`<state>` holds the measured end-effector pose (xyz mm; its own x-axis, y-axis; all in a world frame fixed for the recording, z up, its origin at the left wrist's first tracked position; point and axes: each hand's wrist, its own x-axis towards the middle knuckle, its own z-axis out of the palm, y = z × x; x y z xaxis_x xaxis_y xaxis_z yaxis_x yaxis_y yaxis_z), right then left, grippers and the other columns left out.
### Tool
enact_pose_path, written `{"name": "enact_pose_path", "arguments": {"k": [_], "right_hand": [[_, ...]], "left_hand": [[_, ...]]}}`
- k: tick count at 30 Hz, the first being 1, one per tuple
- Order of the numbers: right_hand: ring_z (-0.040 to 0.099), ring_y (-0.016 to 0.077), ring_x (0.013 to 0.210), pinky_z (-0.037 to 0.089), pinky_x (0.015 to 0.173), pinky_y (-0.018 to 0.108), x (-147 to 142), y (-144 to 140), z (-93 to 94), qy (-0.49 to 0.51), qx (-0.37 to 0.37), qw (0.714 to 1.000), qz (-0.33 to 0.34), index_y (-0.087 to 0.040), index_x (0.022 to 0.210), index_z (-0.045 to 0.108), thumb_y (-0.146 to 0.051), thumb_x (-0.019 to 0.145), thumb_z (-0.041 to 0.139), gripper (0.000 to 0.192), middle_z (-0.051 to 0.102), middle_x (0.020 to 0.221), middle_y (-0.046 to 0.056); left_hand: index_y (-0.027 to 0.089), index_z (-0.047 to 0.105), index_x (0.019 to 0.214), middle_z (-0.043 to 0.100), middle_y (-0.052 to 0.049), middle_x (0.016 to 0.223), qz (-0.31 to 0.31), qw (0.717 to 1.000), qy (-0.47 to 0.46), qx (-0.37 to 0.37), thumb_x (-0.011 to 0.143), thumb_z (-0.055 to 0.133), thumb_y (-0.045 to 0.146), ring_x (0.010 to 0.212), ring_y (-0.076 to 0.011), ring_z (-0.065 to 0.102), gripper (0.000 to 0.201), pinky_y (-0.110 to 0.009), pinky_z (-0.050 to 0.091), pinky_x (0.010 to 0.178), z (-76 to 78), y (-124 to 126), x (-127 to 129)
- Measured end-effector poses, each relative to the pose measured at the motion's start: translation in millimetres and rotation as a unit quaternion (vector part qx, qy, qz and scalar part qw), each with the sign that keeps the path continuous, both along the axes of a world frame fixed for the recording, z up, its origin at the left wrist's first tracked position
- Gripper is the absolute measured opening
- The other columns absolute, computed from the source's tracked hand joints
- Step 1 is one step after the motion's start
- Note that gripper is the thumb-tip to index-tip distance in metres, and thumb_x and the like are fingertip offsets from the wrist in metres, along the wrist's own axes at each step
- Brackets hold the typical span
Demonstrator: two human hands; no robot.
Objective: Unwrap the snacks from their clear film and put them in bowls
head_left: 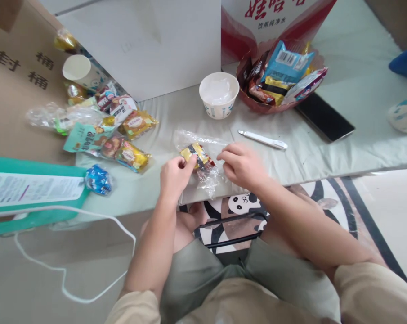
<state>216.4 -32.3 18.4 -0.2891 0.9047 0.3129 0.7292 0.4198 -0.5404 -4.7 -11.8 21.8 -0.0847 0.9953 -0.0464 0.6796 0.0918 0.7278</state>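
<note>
The clear plastic bag [203,157] with the yellow wrapped snack [195,155] inside it is judged to be light, limp and slippery, with crinkly film that gives under any pressure; it is best taken by pinching the film at its edges, with the firmer snack inside used as a steadying point. The bag lies at the near edge of the table [291,148], between the two hands: the left hand [174,176] is pinched on the snack end at the left, and the right hand [241,164] is closed on the film at the right.
</note>
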Motion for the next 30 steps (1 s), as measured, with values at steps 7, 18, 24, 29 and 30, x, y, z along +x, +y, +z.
{"name": "enact_pose_path", "arguments": {"k": [7,18,24,29,30], "right_hand": [[0.065,0.0229,0.083,0.045,0.074,0.034,-22.1,-2.6,8.3,0.080,-0.239,0.967,-0.032,-0.020,0.103,0.061,-0.037,0.090,0.057,0.022,0.072,0.092,0.007],[0.053,0.0113,0.070,0.047,0.067,0.029,-21.1,2.9,-9.7,0.463,-0.317,0.826,-0.060,-0.024,0.097,0.040,-0.048,0.068,0.077,0.052,0.053,0.083,-0.005],[0.061,0.0160,0.075,0.054,0.075,0.036,-22.5,4.3,-11.0,0.394,-0.302,0.864,-0.083,-0.021,0.132,0.042,-0.033,0.071,0.072,0.069,0.059,0.091,0.000],[0.063,0.0285,0.107,0.054,0.085,0.043,-26.0,-5.3,-8.1,0.207,-0.140,0.959,-0.130,-0.022,0.122,0.051,-0.034,0.075,0.067,0.051,0.062,0.123,0.014],[0.064,0.0286,0.105,0.054,0.084,0.043,-26.8,-6.4,-7.7,0.195,-0.143,0.961,-0.131,-0.021,0.121,0.051,-0.036,0.077,0.065,0.048,0.063,0.121,0.014]], "left_hand": [[0.019,0.069,0.081,0.071,-0.002,0.074,-0.076,0.990,-0.123,-0.002,0.087,0.066,0.044,0.069,-0.0160,0.063,0.026,-0.026,0.047,0.067,-5.6,-5.7,1.6],[0.019,0.065,0.075,0.066,-0.001,0.070,-0.053,0.955,-0.288,0.042,0.086,0.069,0.048,0.066,-0.0137,0.060,0.032,-0.025,0.050,0.067,-12.0,-2.9,13.6],[0.021,0.050,0.086,0.062,0.002,0.078,-0.069,0.962,-0.264,-0.006,0.078,0.073,0.044,0.064,-0.0111,0.059,0.033,-0.023,0.046,0.061,-9.7,-9.6,24.6],[0.025,0.038,0.091,0.056,0.006,0.077,-0.086,0.960,-0.266,-0.018,0.075,0.077,0.043,0.068,-0.0118,0.058,0.046,-0.024,0.045,0.065,-13.3,-20.2,43.3],[0.024,0.039,0.088,0.053,0.007,0.072,-0.073,0.969,-0.237,-0.014,0.080,0.072,0.044,0.065,-0.0114,0.054,0.039,-0.024,0.042,0.063,-12.3,-20.1,45.3]]}}
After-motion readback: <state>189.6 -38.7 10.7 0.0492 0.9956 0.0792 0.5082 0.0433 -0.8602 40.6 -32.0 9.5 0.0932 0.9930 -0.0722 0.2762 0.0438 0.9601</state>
